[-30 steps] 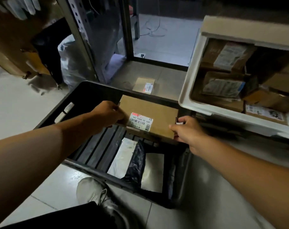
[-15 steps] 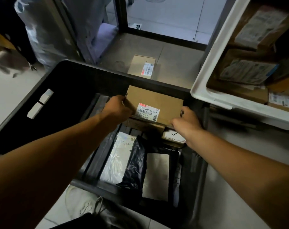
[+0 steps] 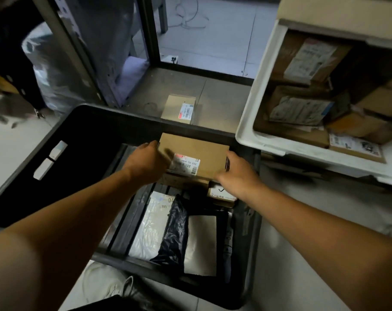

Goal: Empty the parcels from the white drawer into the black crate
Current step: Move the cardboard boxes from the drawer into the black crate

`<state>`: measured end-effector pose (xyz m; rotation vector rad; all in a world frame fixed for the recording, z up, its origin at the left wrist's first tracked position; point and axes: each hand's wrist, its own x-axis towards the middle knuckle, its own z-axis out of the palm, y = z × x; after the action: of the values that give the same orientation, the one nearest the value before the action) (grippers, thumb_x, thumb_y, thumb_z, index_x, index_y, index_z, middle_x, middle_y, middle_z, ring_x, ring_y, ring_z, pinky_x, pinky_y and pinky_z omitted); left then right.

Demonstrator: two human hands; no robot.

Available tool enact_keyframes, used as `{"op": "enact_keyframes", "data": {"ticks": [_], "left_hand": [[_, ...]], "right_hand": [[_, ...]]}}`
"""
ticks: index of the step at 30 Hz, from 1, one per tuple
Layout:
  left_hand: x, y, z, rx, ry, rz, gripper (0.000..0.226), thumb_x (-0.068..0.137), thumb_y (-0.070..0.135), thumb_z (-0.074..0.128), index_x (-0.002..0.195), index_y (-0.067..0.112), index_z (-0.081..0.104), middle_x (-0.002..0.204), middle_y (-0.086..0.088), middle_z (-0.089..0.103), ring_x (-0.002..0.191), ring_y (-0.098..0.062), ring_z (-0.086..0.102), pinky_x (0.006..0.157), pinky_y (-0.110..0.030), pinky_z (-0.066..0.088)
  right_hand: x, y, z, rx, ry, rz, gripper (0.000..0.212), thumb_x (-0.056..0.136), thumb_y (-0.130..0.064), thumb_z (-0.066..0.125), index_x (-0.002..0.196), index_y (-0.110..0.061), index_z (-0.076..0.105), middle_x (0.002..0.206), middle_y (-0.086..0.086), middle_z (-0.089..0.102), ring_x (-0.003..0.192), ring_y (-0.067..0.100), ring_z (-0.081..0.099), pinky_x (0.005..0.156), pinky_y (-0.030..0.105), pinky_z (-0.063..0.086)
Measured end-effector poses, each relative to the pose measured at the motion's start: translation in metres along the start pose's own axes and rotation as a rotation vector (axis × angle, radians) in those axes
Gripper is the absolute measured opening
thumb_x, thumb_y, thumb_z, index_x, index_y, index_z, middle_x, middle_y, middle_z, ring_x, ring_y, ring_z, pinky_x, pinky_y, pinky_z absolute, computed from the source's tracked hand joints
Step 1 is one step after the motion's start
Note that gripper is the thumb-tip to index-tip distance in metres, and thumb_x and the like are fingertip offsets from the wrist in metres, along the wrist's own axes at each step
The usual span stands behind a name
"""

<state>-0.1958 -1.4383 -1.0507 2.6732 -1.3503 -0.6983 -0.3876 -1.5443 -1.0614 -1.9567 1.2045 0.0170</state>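
Cardboard: flat brown box with a barcode label (image 3: pixel 193 157) sits at the far end of the black plastic crate (image 3: pixel 62 131), on other parcels. White plastic drawer (image 3: pixel 253 122) at right holds several more, so we're partway. Our left hand (image 3: pixel 145 163) and right hand (image 3: pixel 239 176) grip its side edges, arms outstretched.

A flat brown cardboard parcel (image 3: pixel 193 151) with a white barcode label is lying level between both hands at the far end of the black crate (image 3: pixel 78 131), atop other boxes. Nearer than the grip, white and black mailer bags (image 3: pixel 168 230) are lying inside. Right of it, the white drawer (image 3: pixel 253 122) is holding labelled cardboard parcels (image 3: pixel 302 108).
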Motion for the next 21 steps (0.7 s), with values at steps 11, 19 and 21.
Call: {"op": "enact_keyframes", "data": {"ticks": [11,19,21], "left_hand": [[-0.053,0.110,-0.027,0.410,0.062,0.399,0.072,0.099,0.047,0.050,0.158,0.021,0.017,0.166,-0.008,0.013,0.153,-0.028,0.010,0.122,-0.048,0.020],[-0.053,0.200,-0.008,0.328,0.071,0.516,0.068,0.102,0.038,0.049,0.158,0.019,0.016,0.166,-0.006,0.013,0.153,-0.026,0.011,0.121,-0.040,0.021],[-0.039,0.217,-0.007,0.229,0.095,0.505,0.071,0.100,0.035,0.053,0.158,0.019,0.015,0.166,-0.006,0.015,0.152,-0.028,0.016,0.120,-0.040,0.023]], "right_hand": [[-0.077,0.035,-0.100,-0.606,0.116,-0.218,0.066,0.098,-0.039,0.054,0.156,-0.022,0.027,0.160,0.006,0.029,0.147,0.029,0.027,0.116,0.042,0.033],[-0.072,0.087,-0.160,-0.509,0.222,-0.083,0.067,0.096,-0.035,0.058,0.155,-0.021,0.030,0.158,0.005,0.032,0.142,0.031,0.034,0.109,0.043,0.041],[-0.058,0.093,-0.170,-0.450,0.252,-0.061,0.067,0.095,-0.032,0.060,0.154,-0.019,0.031,0.156,0.008,0.036,0.139,0.033,0.038,0.108,0.043,0.042]]}}
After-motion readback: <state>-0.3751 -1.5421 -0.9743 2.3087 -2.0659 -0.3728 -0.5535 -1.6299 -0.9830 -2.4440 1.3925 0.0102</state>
